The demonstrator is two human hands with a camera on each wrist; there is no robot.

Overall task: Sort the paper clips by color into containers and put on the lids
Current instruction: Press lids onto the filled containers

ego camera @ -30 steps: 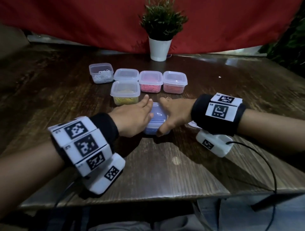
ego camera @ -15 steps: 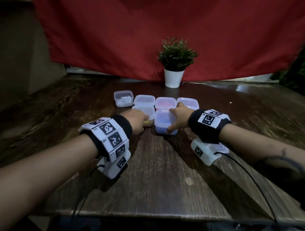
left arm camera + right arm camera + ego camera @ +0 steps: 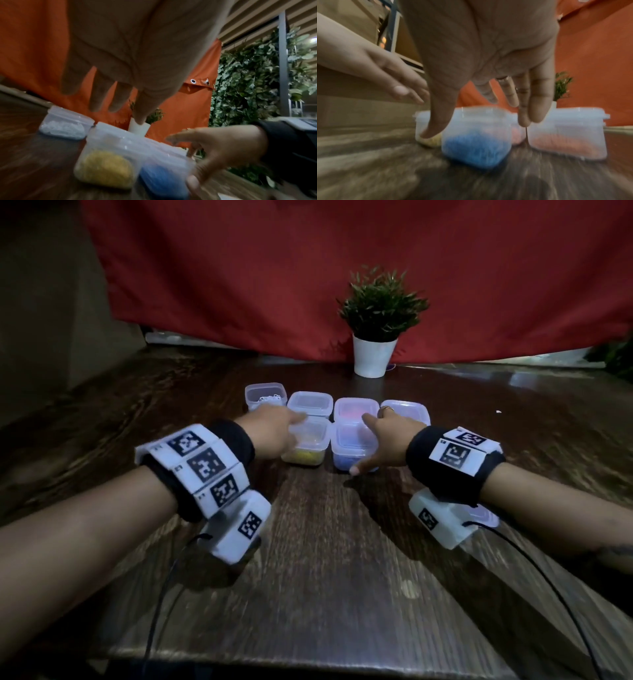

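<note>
Six small clear tubs stand in two rows on the wooden table [image 3: 342,559]. In the near row are the yellow clips tub [image 3: 306,446] and, touching it on the right, the lidded blue clips tub [image 3: 349,448] [image 3: 476,146]. My left hand [image 3: 270,428] [image 3: 137,54] hovers over the yellow tub [image 3: 104,171] with straight fingers and holds nothing. My right hand [image 3: 387,436] [image 3: 479,54] is spread above the blue tub, thumb by its near right corner; contact is unclear. The far row holds a white clips tub [image 3: 265,395], a lidded tub [image 3: 310,404], a pink one [image 3: 354,409] and a reddish one [image 3: 409,412].
A loose clear lid [image 3: 486,517] lies on the table under my right wrist. A potted plant [image 3: 376,337] stands behind the tubs against a red cloth [image 3: 308,268]. Cables run from both wrist cameras to the table's front edge.
The blue tub has been slid away from me into place beside the yellow tub. Both hands have let go of it and lifted with fingers spread. The head view has tilted up.
</note>
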